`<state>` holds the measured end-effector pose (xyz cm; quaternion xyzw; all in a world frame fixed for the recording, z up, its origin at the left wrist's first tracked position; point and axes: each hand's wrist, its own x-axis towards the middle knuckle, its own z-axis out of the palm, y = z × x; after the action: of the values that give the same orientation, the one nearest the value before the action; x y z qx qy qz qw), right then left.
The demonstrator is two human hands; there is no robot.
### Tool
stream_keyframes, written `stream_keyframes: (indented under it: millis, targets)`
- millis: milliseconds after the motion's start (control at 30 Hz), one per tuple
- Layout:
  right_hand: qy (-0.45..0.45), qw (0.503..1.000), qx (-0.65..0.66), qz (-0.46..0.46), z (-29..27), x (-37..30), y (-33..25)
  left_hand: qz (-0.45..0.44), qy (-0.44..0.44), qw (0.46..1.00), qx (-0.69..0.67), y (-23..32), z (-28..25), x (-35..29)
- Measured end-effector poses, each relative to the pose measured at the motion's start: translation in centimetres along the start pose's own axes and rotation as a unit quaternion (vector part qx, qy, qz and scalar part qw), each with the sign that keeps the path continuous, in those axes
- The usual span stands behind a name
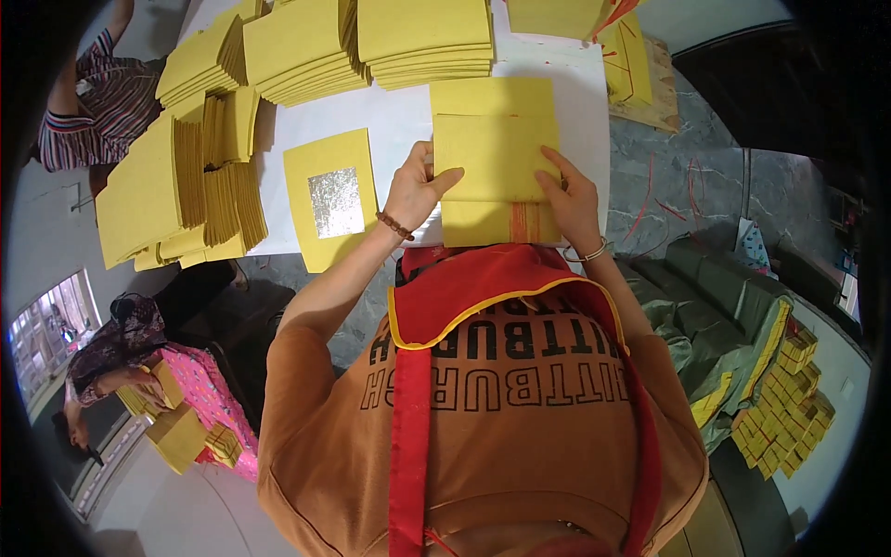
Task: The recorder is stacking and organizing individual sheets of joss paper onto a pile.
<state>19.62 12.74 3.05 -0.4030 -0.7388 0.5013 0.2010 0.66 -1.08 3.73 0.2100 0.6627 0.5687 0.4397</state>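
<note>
Yellow paper sheets [497, 158] lie in front of me at the table's near edge, in overlapping layers. An orange-red marking or band shows on the lowest layer. My left hand [418, 190], with a beaded bracelet at its wrist, grips their left edge, thumb on top and fingers partly hidden. At the right edge my right hand [569, 198] holds them, its thumb and fingers lying on the paper. Left of my left forearm lies a single yellow sheet [302, 190] with a silver foil square [336, 202] on it.
Thick yellow paper stacks [427, 37] line the table's far and left sides. Tied yellow bundles [626, 60] sit on a board at the far right. Red strings [670, 209] lie on the floor. Other people [102, 102] are at the left. More bundles [784, 399] are piled at the right.
</note>
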Motion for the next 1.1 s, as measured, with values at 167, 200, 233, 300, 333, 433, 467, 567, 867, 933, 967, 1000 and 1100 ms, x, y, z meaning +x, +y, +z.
stream_keyframes:
  millis: [167,200,233,300,333,433,467,567,867,933,967,1000,1100]
  targets:
    - [-0.001,1.000,-0.012,-0.017,0.1,0.4,0.8,0.164,0.077,0.931,0.318,4.0,-0.2,0.0]
    - [0.003,1.000,-0.009,-0.010,0.1,0.4,0.9,0.356,0.128,0.817,0.435,4.7,0.2,0.0]
    - [0.004,1.000,-0.005,-0.005,0.2,0.3,0.9,0.365,0.081,0.815,0.443,4.9,0.8,-0.3]
    - [0.021,0.999,0.004,-0.043,0.4,0.3,1.1,0.382,0.027,0.791,0.477,4.9,2.5,0.0]
    - [0.037,0.996,0.014,-0.081,0.5,0.3,1.1,0.397,-0.028,0.763,0.509,4.8,3.2,0.3]
    - [-0.001,1.000,-0.005,-0.002,0.2,0.1,0.5,0.373,-0.059,0.740,0.556,2.8,3.7,1.0]
    - [0.000,1.000,-0.006,-0.002,0.1,0.0,0.3,0.360,-0.067,0.731,0.576,2.1,3.8,1.3]
    - [-0.009,1.000,0.002,0.013,0.0,-0.4,-0.9,0.352,-0.065,0.713,0.602,1.0,3.8,1.7]
    - [-0.097,0.852,-0.431,-0.280,0.5,-3.4,-0.5,0.343,-0.075,0.702,0.620,0.7,3.9,2.1]
    - [-0.108,0.860,-0.433,-0.250,0.6,-3.5,0.0,0.355,-0.073,0.694,0.622,0.6,3.7,2.3]
    - [-0.107,0.859,-0.433,-0.252,0.7,-3.5,0.1,0.367,-0.071,0.686,0.625,0.6,3.5,2.4]
    - [-0.104,0.856,-0.437,-0.254,0.8,-3.6,0.1,0.368,-0.068,0.685,0.625,0.8,3.2,2.3]
    - [-0.103,0.859,-0.433,-0.254,1.0,-3.5,0.3,0.396,-0.105,0.718,0.562,1.5,2.2,1.9]
